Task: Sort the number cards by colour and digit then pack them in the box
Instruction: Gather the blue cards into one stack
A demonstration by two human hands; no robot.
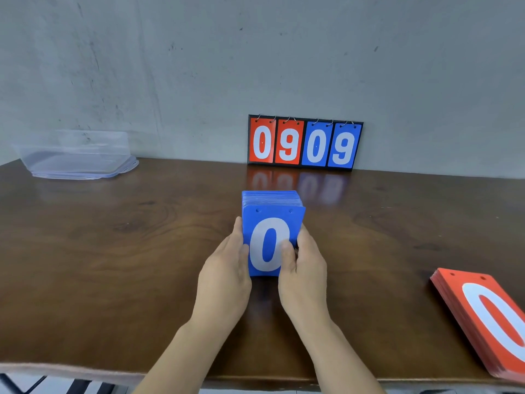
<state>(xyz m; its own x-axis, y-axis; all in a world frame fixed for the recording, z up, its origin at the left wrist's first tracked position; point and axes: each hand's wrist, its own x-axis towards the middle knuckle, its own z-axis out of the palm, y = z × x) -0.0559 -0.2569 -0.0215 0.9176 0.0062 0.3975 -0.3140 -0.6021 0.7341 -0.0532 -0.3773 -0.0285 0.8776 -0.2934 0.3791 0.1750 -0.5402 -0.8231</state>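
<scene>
Blue stack (272, 223), frame centre, standing on its lower short edge on the table (113, 251), clasped from both sides. The left hand (227, 268) grips the left edge with its thumb on the front card; the right hand (304, 268) grips the right edge, thumb across the white 0. Both hands hold the lower half, and the upper half rises clear of the fingers. The long axis is upright, punched holes uppermost, the front face toward the camera and the stack's depth running back toward the wall. Red stack (483, 317), lower right, lies flat with its 0 up, its long axis diagonal and its holes toward the upper left. Clear box (76, 157), upper left. Scoreboard (305, 143), reading 0909, leans against the wall.
</scene>
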